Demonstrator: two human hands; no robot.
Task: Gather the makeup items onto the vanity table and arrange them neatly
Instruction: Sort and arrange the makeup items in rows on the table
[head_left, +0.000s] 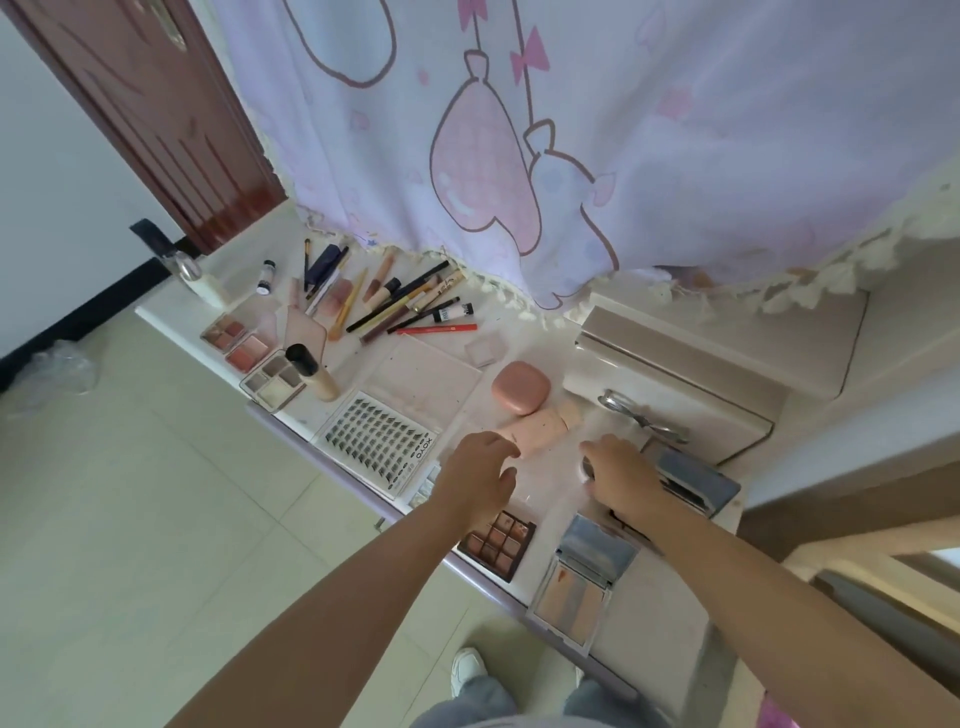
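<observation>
Makeup lies spread over the white vanity table (545, 338). My left hand (480, 475) hovers with relaxed fingers just above a brown eyeshadow palette (498, 543), next to a peach tube (540, 428). My right hand (618, 475) is curled over a small round silver item (586, 467), mostly hidden beneath it. A pink compact (521, 387) sits behind the tube. An open mirrored palette (582, 587) lies at the front edge. A lash tray (376, 441) lies to the left.
Pencils and brushes (400, 301) fan out at the back under a hanging pink curtain (519, 156). Blush palettes (239, 335), a foundation bottle (314, 371) and a white bottle (205, 283) stand at the left end. A drawer unit (691, 374) is on the right.
</observation>
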